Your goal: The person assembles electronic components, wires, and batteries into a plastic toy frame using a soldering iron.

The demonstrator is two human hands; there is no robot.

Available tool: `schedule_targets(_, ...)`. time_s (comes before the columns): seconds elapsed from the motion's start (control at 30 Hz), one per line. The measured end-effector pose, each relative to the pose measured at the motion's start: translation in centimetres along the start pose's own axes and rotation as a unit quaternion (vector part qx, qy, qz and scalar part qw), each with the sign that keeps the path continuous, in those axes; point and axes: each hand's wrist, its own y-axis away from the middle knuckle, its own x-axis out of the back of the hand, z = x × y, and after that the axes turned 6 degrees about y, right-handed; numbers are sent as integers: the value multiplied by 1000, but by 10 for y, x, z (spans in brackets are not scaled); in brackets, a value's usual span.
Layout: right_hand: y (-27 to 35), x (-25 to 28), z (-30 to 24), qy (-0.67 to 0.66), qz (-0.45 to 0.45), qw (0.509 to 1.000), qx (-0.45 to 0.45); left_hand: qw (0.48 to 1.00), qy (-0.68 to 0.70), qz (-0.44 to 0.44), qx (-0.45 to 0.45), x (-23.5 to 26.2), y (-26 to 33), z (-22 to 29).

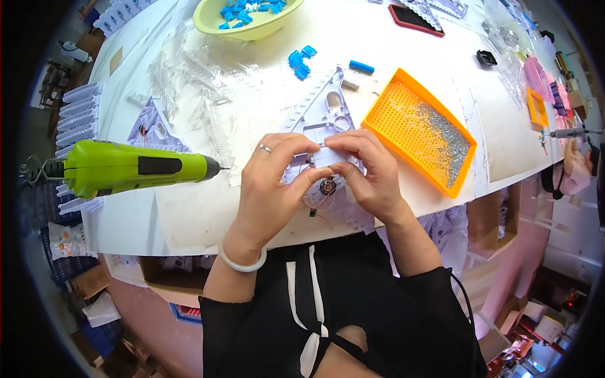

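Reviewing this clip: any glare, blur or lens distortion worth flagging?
Head view: fisheye distortion curves the near edge of the table and the picture's corners fall to black; head view: bright light nearly washes out parts of the tabletop, and clear plastic pieces glint; head view: left hand and right hand show no obvious motion blur.

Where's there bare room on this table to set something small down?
Bare patches: the tabletop right of the orange tray; the strip between that tray and the red-edged phone; the near edge below the green screwdriver. It's crowded below the yellow bowl, with clear plastic pieces, and around the fingers and lilac casing.
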Motion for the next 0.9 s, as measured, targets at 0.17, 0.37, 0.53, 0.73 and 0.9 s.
schedule_targets(0.17, -4, -9, -2, -126, -45, 986, -98, 987, 109, -5, 116, 9, 5, -10)
schedule_targets(0.37, -10, -11, -4, -255, -57, 951, -164, 874, 375, 115, 287, 4, 5, -12)
schedule_targets(0.53, -23, -7, -9, -225, -61, 953, -192, 821, 445, 81, 348, 10, 2, -20)
schedule_targets(0.73, -36, -1, -15, -229, -84, 949, -199, 774, 511, 77, 365, 11, 7, -15)
schedule_targets(0.9, -43, 2, -11, 25, -73, 993, 89, 707, 565, 55, 422, 15, -1, -4)
